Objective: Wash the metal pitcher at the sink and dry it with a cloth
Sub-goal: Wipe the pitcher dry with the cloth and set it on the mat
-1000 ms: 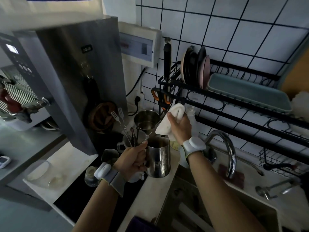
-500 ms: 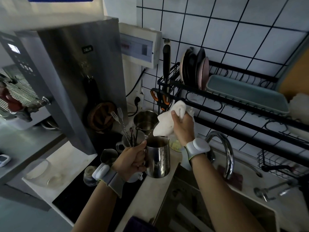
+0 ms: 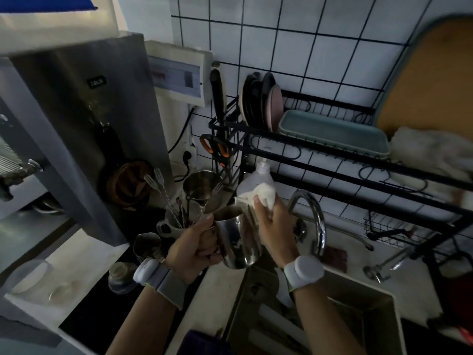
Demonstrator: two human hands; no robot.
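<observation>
No legible txt; black badge on steel machine, ~10 o'clock, blurred; wall box strip, 11 o'clock, illegible.

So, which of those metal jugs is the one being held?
The shiny pitcher, its handle gripped in the left hand; the steel pot and small dark cup stand untouched.

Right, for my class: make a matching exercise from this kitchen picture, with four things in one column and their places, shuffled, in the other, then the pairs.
1. metal pitcher
2. white cloth
3. orange-handled scissors
4. teal tray

A. on the dish rack, top shelf
B. bunched in the right hand
C. held by its handle in the left hand
D. hanging at the rack's left end

Pairs: 1-C, 2-B, 3-D, 4-A.
</observation>
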